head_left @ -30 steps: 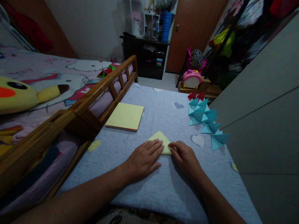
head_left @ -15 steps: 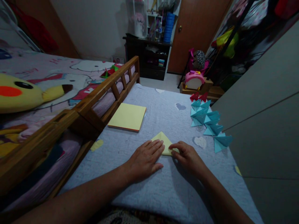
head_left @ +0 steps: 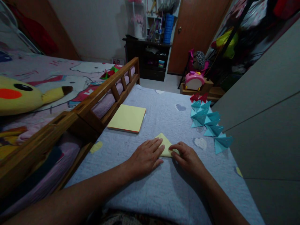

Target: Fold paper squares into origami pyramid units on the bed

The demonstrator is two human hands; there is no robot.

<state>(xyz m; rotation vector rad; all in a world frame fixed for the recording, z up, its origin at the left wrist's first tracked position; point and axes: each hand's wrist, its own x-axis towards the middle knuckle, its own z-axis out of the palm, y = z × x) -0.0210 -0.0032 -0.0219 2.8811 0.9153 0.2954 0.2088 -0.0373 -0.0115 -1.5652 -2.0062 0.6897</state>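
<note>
A folded piece of yellow origami paper (head_left: 166, 144) lies on the pale blue cloth, its point facing away from me. My left hand (head_left: 147, 156) rests flat over its left part, fingers stretched out and hiding that side. At its right corner, my right hand (head_left: 185, 154) pinches the paper between thumb and forefinger. Beyond my left hand sits a square stack of origami paper (head_left: 127, 118), yellow on top with orange showing at the edge.
Several folded turquoise paper shapes (head_left: 212, 125) stand along the right edge, with red ones (head_left: 199, 97) behind them. A wooden rail (head_left: 105, 90) borders the left, beyond it a bed with a yellow plush toy (head_left: 21, 95). A pale cabinet panel (head_left: 264, 125) rises at the right.
My left hand has shifted slightly on the yellow paper, its fingers a little lower. The right hand keeps its pinch at the corner, and the view has tilted very slightly.
</note>
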